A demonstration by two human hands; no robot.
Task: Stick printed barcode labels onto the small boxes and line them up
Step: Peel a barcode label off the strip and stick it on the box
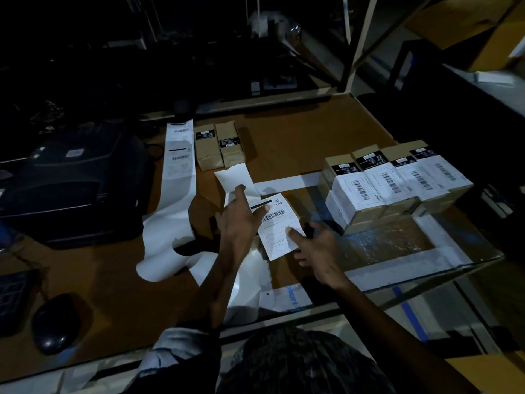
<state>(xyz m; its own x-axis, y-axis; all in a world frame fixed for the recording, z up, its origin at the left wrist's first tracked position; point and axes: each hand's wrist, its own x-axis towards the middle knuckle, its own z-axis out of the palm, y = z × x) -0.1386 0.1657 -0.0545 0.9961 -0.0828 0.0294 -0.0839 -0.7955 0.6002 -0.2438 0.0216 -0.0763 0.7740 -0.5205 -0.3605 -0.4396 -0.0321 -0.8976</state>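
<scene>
Brown wooden worktable (298, 137): a row of labelled small cardboard boxes (397, 183) stands at its right. Long white label strip (176, 177) trails from the left. At centre, left hand (241, 220) and right hand (318, 245) press one white barcode label (279, 223) flat with extended fingers, gripping nothing.

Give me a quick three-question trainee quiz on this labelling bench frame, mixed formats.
1. True or false: the two brown cardboard boxes at the back of the bench already carry large white barcode labels.
2. Which hand presses the top edge of the white barcode label being applied? A) left hand B) right hand
3. Fill in: the row of labelled boxes sits to the person's ____.

Key: 1 false, only small black stickers show. 2 A. 3 right.
</scene>
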